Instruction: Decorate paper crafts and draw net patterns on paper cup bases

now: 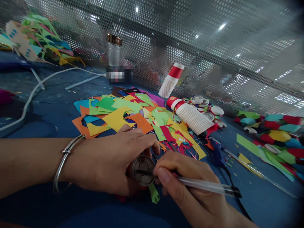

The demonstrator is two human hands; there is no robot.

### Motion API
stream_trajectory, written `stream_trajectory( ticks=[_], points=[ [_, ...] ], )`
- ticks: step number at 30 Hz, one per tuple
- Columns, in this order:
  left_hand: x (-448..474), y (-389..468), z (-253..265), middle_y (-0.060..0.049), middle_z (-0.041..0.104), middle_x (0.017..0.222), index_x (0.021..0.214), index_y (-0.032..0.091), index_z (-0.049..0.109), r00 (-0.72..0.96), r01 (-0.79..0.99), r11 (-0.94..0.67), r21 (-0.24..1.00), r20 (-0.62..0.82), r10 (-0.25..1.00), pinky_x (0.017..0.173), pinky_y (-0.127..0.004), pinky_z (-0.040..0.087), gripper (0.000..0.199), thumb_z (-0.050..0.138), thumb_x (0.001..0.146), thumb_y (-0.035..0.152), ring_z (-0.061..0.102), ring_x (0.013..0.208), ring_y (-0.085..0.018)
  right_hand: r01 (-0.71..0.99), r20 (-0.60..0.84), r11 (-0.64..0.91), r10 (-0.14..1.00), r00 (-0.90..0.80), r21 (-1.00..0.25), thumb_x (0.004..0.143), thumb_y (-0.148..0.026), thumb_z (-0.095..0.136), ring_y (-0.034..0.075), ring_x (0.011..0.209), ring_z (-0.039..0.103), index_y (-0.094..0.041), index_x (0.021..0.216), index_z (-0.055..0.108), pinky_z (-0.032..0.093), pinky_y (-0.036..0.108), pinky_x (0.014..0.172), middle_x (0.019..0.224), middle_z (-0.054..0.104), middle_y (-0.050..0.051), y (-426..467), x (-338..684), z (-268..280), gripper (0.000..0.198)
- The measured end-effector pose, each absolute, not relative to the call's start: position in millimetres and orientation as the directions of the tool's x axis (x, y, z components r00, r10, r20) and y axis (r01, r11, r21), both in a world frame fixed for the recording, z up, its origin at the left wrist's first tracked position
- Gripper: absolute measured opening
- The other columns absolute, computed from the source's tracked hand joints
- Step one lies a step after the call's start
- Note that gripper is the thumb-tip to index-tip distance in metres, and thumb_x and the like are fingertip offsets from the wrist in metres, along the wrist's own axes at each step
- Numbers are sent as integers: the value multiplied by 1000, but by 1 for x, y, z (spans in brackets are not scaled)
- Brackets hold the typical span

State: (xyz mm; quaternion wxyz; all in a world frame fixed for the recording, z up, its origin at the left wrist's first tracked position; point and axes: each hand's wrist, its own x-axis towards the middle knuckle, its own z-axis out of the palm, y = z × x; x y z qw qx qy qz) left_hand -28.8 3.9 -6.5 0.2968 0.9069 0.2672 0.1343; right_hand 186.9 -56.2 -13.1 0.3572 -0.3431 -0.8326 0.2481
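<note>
Penwork is, I judge from my remote view, the step in hand, and any further stroke would call for a steady workpiece and a light, controlled tip. At left, I see the left hand [116, 158] palm down, wrist nearly level behind a silver bangle [62, 163], fingers partly curled to hold a patterned disc [143, 165] low at centre, a green paper tab [154, 193] jutting below it. At right, the right hand [187, 180] closes in a writing pinch on a pen [204, 185], its tip over the pattern; contact I cannot confirm.
</note>
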Motion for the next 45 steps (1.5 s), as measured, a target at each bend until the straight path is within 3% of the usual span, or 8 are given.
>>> stream_trajectory(
  ticks=[5, 12, 16, 22, 27, 31, 36, 45],
  points=[
    [-32, 6, -3, -1, 65, 112, 114, 25, 58, 811, 402, -662, 633, 91, 579, 92, -35, 46, 49, 79, 70, 20, 60, 106, -23, 407, 451, 576, 814, -367, -709, 103, -20, 57, 7, 61, 63, -25, 99, 67, 50, 21, 55, 79, 67, -3, -61, 198, -15, 12],
    [-38, 13, 5, -3, 65, 113, 137, 31, 53, 861, 409, -631, 659, -50, 506, 90, -38, 51, 71, 65, 71, 7, 64, 104, -25, 330, 491, 529, 849, -197, -782, 106, -23, 54, 9, 60, 67, -29, 102, 70, 53, 20, 51, 83, 68, -2, -63, 205, -14, 18],
    [-40, 17, 5, -6, 61, 129, 140, 29, 48, 850, 388, -636, 667, 7, 526, 99, -40, 51, 72, 71, 73, 17, 61, 117, -27, 394, 473, 540, 842, -261, -743, 105, -21, 55, 8, 58, 66, -27, 99, 68, 52, 21, 52, 83, 68, -3, -61, 207, -12, 16],
    [-37, 13, -1, -3, 62, 119, 126, 25, 51, 799, 474, -628, 617, -2, 601, 94, -41, 49, 74, 89, 63, 33, 58, 111, -29, 504, 435, 611, 790, -432, -610, 98, -16, 57, 7, 56, 63, -23, 96, 66, 49, 19, 52, 71, 67, -5, -54, 199, -7, 12],
    [-35, 12, -6, -1, 62, 118, 128, 26, 48, 820, 399, -653, 644, 67, 568, 97, -37, 43, 61, 80, 77, 29, 56, 111, -24, 480, 459, 655, 754, -471, -584, 92, -11, 59, 7, 60, 66, -18, 94, 69, 51, 17, 56, 73, 70, -3, -50, 193, -7, 12],
    [-35, 14, -4, 1, 63, 118, 126, 27, 49, 843, 401, -626, 669, -3, 538, 97, -36, 42, 60, 79, 74, 20, 56, 112, -23, 463, 477, 670, 741, -473, -580, 91, -8, 58, 7, 65, 69, -19, 95, 69, 55, 16, 62, 77, 73, -2, -49, 194, -8, 16],
    [-35, 13, -5, -1, 64, 123, 127, 26, 50, 830, 408, -626, 664, 16, 558, 99, -38, 42, 66, 83, 69, 18, 57, 115, -26, 477, 464, 684, 727, -506, -551, 91, -8, 59, 9, 69, 70, -19, 99, 68, 57, 19, 66, 80, 74, -1, -47, 194, -12, 16],
    [-33, 13, -4, -2, 66, 119, 133, 29, 50, 823, 406, -583, 704, -5, 568, 99, -42, 41, 69, 81, 73, 18, 57, 117, -28, 460, 449, 687, 721, -527, -563, 92, -7, 61, 11, 78, 72, -18, 101, 68, 59, 20, 72, 86, 76, 2, -47, 193, -14, 17]
  ],
)
